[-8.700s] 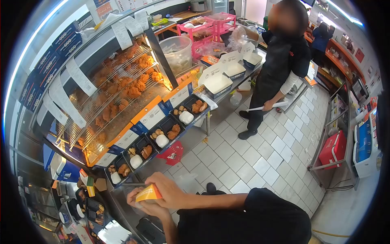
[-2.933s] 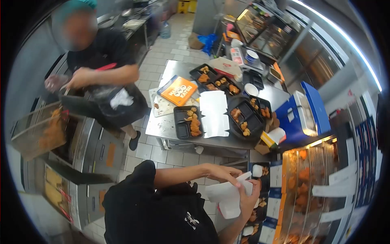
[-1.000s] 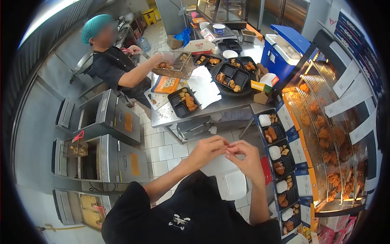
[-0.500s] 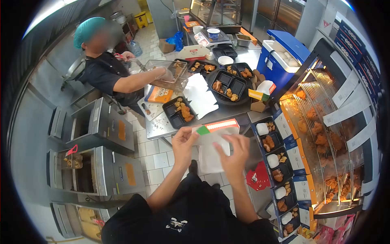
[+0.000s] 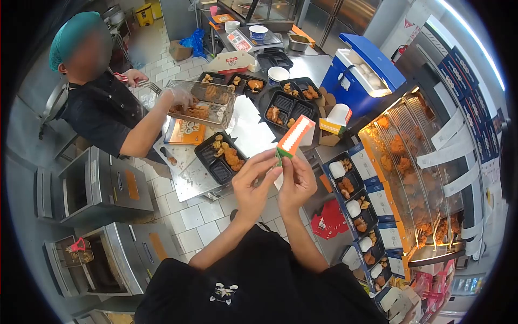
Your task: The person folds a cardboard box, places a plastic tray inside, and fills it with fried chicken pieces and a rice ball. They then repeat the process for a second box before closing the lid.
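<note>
I logged my left hand [image 5: 252,186] and right hand [image 5: 297,182], fingers clamped on a folded orange-and-white carton [image 5: 294,137]. The steel desk [image 5: 190,181] beyond carried black meal trays [image 5: 221,157].

Matt cardboard carton [image 5: 294,138], brushed steel table [image 5: 189,182], glossy plastic tray [image 5: 220,171]

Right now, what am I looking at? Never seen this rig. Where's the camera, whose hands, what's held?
No machine: one fisheye camera on a person's head, looking down. The two bare hands at centre are theirs: left hand and right hand pinch a folded carton, orange, white and green, with the fingers. Beyond it a steel table carries black trays of fried food. A co-worker's gloved hand holds a wire basket over it. On the right, a lit warmer of fried chicken.
</note>
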A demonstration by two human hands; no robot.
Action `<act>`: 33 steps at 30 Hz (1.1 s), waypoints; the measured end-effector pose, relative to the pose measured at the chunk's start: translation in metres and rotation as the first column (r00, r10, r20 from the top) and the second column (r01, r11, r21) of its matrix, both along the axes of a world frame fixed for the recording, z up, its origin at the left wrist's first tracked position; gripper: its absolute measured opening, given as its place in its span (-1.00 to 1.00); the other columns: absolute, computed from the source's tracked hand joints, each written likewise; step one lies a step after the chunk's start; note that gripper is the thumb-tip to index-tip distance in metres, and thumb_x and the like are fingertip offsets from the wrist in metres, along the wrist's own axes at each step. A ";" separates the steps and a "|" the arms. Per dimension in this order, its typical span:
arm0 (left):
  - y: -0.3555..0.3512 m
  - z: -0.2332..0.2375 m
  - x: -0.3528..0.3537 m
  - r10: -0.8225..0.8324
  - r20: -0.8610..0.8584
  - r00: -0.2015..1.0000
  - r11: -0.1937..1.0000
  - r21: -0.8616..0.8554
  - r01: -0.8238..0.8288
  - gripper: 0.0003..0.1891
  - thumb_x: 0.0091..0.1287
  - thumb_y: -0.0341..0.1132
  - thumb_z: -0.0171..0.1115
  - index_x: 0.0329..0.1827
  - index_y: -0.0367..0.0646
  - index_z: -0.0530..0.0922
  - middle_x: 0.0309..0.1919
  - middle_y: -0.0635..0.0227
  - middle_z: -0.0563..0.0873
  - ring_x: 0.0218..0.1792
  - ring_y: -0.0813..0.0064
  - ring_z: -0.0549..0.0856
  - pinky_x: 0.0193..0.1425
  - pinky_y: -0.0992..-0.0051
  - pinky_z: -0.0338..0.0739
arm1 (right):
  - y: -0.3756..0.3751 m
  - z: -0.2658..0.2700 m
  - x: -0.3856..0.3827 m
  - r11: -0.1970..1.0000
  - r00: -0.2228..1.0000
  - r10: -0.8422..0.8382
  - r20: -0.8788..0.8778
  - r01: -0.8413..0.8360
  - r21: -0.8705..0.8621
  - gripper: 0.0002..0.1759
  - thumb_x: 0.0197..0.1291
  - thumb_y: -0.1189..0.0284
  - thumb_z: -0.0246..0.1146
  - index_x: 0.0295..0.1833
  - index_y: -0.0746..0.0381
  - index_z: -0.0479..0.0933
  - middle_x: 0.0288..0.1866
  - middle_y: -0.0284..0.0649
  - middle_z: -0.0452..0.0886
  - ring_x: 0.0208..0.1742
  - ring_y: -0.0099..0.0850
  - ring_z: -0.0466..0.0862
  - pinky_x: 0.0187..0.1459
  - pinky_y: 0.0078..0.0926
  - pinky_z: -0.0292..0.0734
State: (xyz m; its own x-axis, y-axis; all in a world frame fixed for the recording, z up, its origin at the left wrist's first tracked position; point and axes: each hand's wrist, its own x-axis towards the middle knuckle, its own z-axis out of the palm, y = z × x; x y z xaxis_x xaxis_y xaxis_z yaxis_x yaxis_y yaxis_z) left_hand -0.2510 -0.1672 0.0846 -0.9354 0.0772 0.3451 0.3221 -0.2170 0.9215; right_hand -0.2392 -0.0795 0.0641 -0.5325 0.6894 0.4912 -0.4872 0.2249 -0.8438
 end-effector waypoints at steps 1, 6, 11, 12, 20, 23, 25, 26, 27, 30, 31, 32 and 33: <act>-0.001 -0.001 -0.009 0.023 -0.029 0.999 1.000 0.014 -0.022 -0.77 0.31 -0.50 0.39 0.02 -0.32 0.73 0.10 0.18 0.73 0.08 0.45 0.71 0.09 0.51 0.63 | -0.003 -0.001 -0.005 0.999 1.000 -0.002 0.017 0.001 0.053 -0.82 0.26 0.62 0.40 -0.04 0.40 0.68 -0.23 -0.19 0.77 -0.28 -0.60 0.70 -0.24 -0.66 0.60; -0.015 0.004 -0.040 -0.086 -0.041 0.995 0.989 0.120 0.091 -0.80 0.34 -0.50 0.38 0.00 -0.33 0.73 0.17 0.12 0.65 0.08 0.44 0.69 0.00 0.57 0.64 | -0.015 0.003 -0.029 0.984 0.998 -0.060 0.000 0.060 0.171 -0.84 0.26 0.65 0.38 -0.04 0.41 0.70 -0.26 -0.13 0.79 -0.29 -0.56 0.75 -0.29 -0.63 0.62; -0.022 0.007 -0.058 -0.111 -0.099 0.989 0.991 0.066 0.118 -0.78 0.34 -0.49 0.37 0.02 -0.32 0.73 0.16 0.12 0.66 0.10 0.36 0.70 0.06 0.49 0.64 | -0.020 0.010 -0.034 0.921 0.992 -0.129 0.009 0.117 0.372 -0.77 0.29 0.69 0.31 0.06 0.42 0.67 -0.16 -0.12 0.79 -0.18 -0.55 0.74 -0.18 -0.64 0.61; -0.021 0.006 -0.061 -0.110 -0.110 0.988 0.992 0.045 0.115 -0.76 0.33 -0.49 0.37 0.04 -0.32 0.72 0.15 0.12 0.68 0.11 0.33 0.71 0.09 0.46 0.63 | -0.021 0.011 -0.036 0.892 0.986 -0.165 -0.013 0.155 0.424 -0.75 0.28 0.70 0.32 0.06 0.41 0.67 -0.16 -0.13 0.80 -0.20 -0.55 0.74 -0.20 -0.64 0.60; -0.019 0.008 -0.081 0.045 -0.506 0.862 0.953 -0.236 -0.188 -0.67 0.28 -0.56 0.31 0.12 -0.25 0.71 0.17 -0.02 0.69 -0.12 0.24 0.82 -0.11 0.45 0.68 | -0.031 0.022 -0.040 0.973 0.971 0.228 0.067 -0.229 0.004 -0.59 0.37 0.70 0.06 0.30 0.40 0.50 0.17 -0.16 0.62 0.13 -0.47 0.62 0.15 -0.55 0.50; -0.024 0.008 -0.088 0.083 -0.584 0.807 0.948 -0.203 -0.244 -0.65 0.24 -0.59 0.34 0.10 -0.22 0.73 0.16 -0.06 0.69 -0.10 0.24 0.82 -0.17 0.45 0.68 | -0.035 0.027 -0.048 0.933 0.935 0.353 -0.035 -0.354 -0.058 -0.56 0.35 0.68 0.06 0.33 0.41 0.44 0.22 -0.17 0.53 0.21 -0.43 0.55 0.23 -0.48 0.45; -0.029 0.011 -0.090 0.046 -0.538 0.842 0.943 -0.254 -0.215 -0.64 0.20 -0.62 0.36 0.08 -0.21 0.73 0.17 -0.08 0.69 -0.07 0.25 0.81 -0.10 0.47 0.67 | -0.045 0.039 -0.050 0.893 0.904 0.423 -0.062 -0.427 -0.139 -0.54 0.35 0.64 0.08 0.35 0.42 0.42 0.27 -0.17 0.48 0.25 -0.40 0.52 0.28 -0.42 0.42; -0.032 0.008 -0.095 0.044 -0.491 0.870 0.959 -0.223 -0.174 -0.61 0.21 -0.63 0.36 0.12 -0.23 0.71 0.17 -0.05 0.69 -0.05 0.28 0.80 -0.05 0.47 0.66 | -0.048 0.041 -0.051 0.867 0.885 0.459 -0.078 -0.466 -0.176 -0.53 0.35 0.62 0.09 0.36 0.42 0.40 0.29 -0.16 0.45 0.27 -0.38 0.51 0.31 -0.39 0.40; -0.033 0.006 -0.104 0.044 -0.444 0.895 0.973 -0.184 -0.139 -0.59 0.22 -0.64 0.35 0.16 -0.24 0.68 0.16 -0.02 0.70 -0.02 0.31 0.79 0.00 0.47 0.65 | -0.046 0.039 -0.053 0.888 0.892 0.449 -0.055 -0.452 -0.081 -0.50 0.39 0.50 0.17 0.38 0.45 0.38 0.27 -0.12 0.49 0.28 -0.32 0.53 0.32 -0.34 0.41; -0.040 0.012 -0.115 -0.238 -0.045 0.970 0.934 0.263 0.241 -0.56 0.33 -0.54 0.33 0.29 -0.34 0.52 0.10 0.17 0.69 0.10 0.47 0.68 0.17 0.44 0.59 | -0.031 0.057 -0.045 0.822 0.808 0.536 0.247 -0.566 0.069 -0.44 0.43 0.37 0.22 0.40 0.46 0.35 0.27 -0.04 0.53 0.28 -0.26 0.56 0.34 -0.29 0.41; -0.048 0.016 -0.121 -0.374 0.002 0.927 0.877 0.325 0.353 -0.60 0.42 -0.42 0.31 0.28 -0.36 0.51 0.08 0.22 0.68 0.10 0.51 0.66 0.17 0.43 0.58 | -0.023 0.066 -0.042 0.782 0.780 0.489 0.391 -0.590 0.200 -0.43 0.41 0.28 0.27 0.36 0.45 0.40 0.24 0.02 0.57 0.24 -0.17 0.61 0.33 -0.28 0.42; -0.051 0.011 -0.127 -0.433 0.006 0.901 0.854 0.324 0.408 -0.64 0.48 -0.32 0.27 0.23 -0.36 0.54 0.06 0.22 0.67 0.06 0.52 0.67 0.16 0.46 0.58 | -0.021 0.074 -0.042 0.754 0.763 0.479 0.434 -0.611 0.243 -0.46 0.43 0.29 0.24 0.35 0.43 0.42 0.23 0.01 0.58 0.26 -0.19 0.60 0.33 -0.29 0.40; -0.051 0.013 -0.127 -0.444 0.005 0.896 0.867 0.255 0.428 -0.65 0.50 -0.28 0.24 0.20 -0.36 0.56 0.02 0.25 0.68 0.04 0.54 0.67 0.15 0.49 0.56 | -0.020 0.080 -0.042 0.722 0.746 0.465 0.477 -0.631 0.283 -0.50 0.45 0.30 0.21 0.34 0.41 0.44 0.23 0.00 0.58 0.27 -0.21 0.59 0.33 -0.30 0.39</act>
